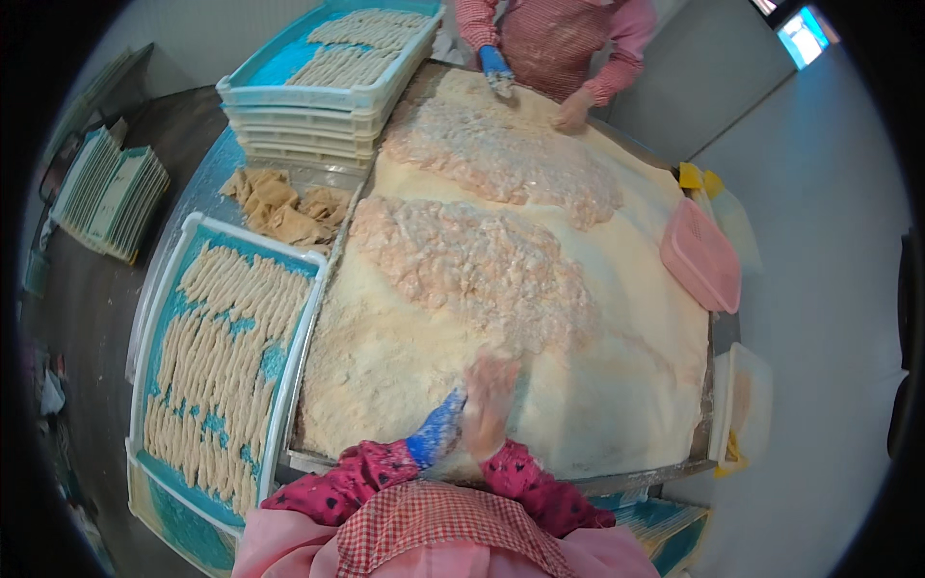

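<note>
Hands pressed together over crumbs at the near edge of the bench.

The left hand (pixel 438 429), in a blue glove, and the bare right hand (pixel 489 400) are held palm to palm above the crumbs (pixel 385 366); whether anything is held between them cannot be told. 2 pale meat heaps (pixel 472 260) lie further up the bench (pixel 617 477). A tray (pixel 154 337) of coated strips (pixel 226 337) is set at the left. A second person's hands (pixel 535 91) are seen at the far end.
</note>
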`<state>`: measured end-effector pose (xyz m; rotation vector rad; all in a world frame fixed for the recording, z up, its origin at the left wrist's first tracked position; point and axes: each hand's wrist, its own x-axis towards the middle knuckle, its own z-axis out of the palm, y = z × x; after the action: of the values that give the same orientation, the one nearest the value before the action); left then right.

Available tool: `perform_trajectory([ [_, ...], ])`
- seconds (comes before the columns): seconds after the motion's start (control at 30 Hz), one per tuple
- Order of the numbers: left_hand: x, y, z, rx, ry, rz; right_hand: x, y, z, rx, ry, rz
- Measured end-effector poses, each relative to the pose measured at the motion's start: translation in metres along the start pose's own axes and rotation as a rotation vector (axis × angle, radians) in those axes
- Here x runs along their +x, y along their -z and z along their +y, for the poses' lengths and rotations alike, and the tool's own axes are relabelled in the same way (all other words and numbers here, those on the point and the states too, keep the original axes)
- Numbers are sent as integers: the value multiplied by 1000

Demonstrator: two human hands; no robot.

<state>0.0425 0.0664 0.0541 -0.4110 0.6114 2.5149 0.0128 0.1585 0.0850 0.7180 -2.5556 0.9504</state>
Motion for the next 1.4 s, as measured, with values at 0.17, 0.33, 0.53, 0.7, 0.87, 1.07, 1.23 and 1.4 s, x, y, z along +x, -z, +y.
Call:
perform_trajectory([
  [0.17,1,-10,-11,-80,17,204,-4,-5,-3,131,-229,56],
  [0.33,-8,21,12,-189,-313,116,24,-10,-53,1011,-209,-137],
  [0.53,-35,70,87,-242,-741,205,19,-2,21,7,184,-880],
  [0.7,-39,38,105,215,-784,612,-36,34,84,562,-449,-371],
  [0.87,-15,54,87,1171,-454,-19,-38,32,89,98,-16,-345],
  [1.07,-19,30,77,1580,-499,345,-60,43,115,639,-831,-18],
  [1.23,11,34,42,1766,-489,303,-29,46,79,865,-887,-384],
  [1.4,1,56,38,316,-260,214,-52,39,45,826,-734,-718],
])
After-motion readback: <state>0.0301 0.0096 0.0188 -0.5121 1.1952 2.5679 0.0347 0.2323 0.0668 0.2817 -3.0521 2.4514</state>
